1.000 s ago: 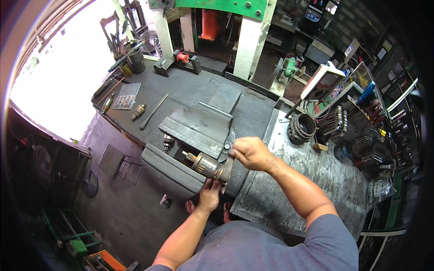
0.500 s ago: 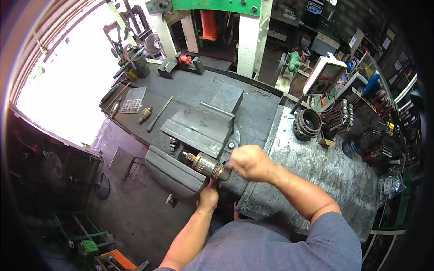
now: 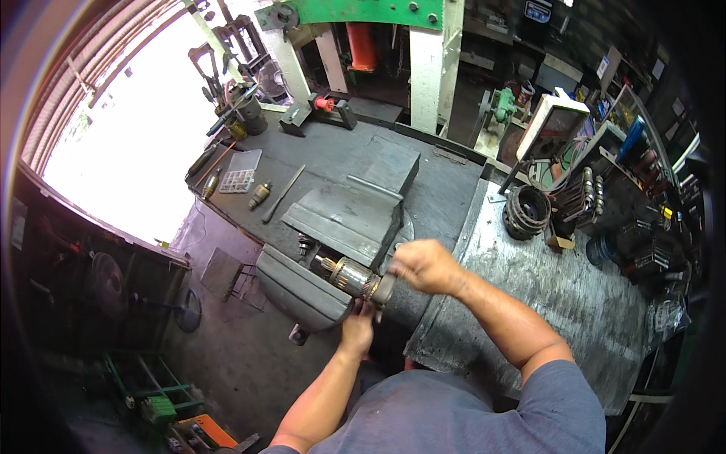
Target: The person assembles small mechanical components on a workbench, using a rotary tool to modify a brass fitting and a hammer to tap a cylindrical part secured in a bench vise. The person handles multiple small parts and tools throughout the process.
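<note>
A motor armature [image 3: 352,278] with a slotted metal core and copper-coloured windings lies between the jaws of a large grey bench vise [image 3: 344,216], its shaft pointing left. Around its right end sits a grey, strip-like piece [image 3: 386,287], blurred. My right hand [image 3: 427,266] is closed in a fist just above and right of that end, at the strip's upper side. Below the same end, my left hand [image 3: 358,327] has its fingers bent up against the underside; what they grip is partly hidden.
A file-like tool [image 3: 284,194], a small cylindrical part [image 3: 260,195] and a compartment box [image 3: 240,172] lie on the bench left of the vise. A ringed metal housing [image 3: 526,211] stands on the metal-topped table [image 3: 522,303] at right. Green-topped press frame [image 3: 363,11] behind.
The whole view has shifted slightly, so the bench and vise appear further right. Both hands stay at the armature's right end, the right one blurred by a small motion.
</note>
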Motion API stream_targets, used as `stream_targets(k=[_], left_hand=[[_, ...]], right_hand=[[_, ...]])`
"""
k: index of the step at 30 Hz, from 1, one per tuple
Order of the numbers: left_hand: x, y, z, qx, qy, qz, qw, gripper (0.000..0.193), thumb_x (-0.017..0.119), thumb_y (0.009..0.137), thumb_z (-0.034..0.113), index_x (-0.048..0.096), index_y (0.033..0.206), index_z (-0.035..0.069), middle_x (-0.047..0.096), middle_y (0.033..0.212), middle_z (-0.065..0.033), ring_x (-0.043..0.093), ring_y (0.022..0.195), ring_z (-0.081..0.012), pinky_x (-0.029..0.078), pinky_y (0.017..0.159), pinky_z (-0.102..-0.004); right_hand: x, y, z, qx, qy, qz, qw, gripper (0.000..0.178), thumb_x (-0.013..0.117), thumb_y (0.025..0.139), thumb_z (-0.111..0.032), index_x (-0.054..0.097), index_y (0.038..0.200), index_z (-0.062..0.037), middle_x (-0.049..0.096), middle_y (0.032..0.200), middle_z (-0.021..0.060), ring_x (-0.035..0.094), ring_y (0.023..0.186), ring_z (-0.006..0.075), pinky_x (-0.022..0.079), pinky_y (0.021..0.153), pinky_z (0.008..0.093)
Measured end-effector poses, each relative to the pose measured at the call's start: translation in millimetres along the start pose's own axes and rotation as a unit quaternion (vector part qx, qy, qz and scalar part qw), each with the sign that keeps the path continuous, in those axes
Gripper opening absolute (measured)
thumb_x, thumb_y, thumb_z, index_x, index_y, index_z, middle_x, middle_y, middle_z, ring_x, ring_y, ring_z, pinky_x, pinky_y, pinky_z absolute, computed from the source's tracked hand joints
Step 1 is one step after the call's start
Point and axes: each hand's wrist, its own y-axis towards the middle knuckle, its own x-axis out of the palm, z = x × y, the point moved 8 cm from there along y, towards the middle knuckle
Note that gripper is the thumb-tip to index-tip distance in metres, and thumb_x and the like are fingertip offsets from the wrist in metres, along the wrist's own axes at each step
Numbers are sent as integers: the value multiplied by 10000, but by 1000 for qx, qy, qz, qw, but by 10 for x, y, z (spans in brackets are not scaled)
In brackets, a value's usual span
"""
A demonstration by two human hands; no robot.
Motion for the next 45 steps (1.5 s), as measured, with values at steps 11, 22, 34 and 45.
stream_targets(k=[11,22,34,45], left_hand=[[54,15,-213,2,-42,-70,997,326,503,1228,305,716,1169,66,702,1031,-68,640,867,-186,521,770,-373],[216,-89,-306,-77,-159,-101,979,223,596,1182,183,774,1145,52,738,1006,-7,615,844,-158,512,793,-347],[171,-117,-354,-117,-112,-36,986,291,493,1221,174,744,1207,27,717,1044,-52,644,935,-178,528,822,-390],[42,-266,114,-62,-81,43,994,409,596,1209,391,699,1021,43,634,852,-10,526,749,-91,427,674,-302]], right_hand=[[-109,53,39,49,-56,7,997,270,800,1012,-224,650,853,-66,654,810,141,690,767,391,566,682,489],[-141,133,34,37,-62,8,997,216,801,989,-143,661,844,-66,640,795,132,676,750,385,559,665,489],[-128,120,94,51,-64,-23,996,251,813,983,-159,632,832,-73,615,771,135,666,742,397,552,677,497],[410,-158,479,133,157,-3,979,337,685,1129,-257,660,908,-5,643,803,209,674,771,430,535,709,502]])
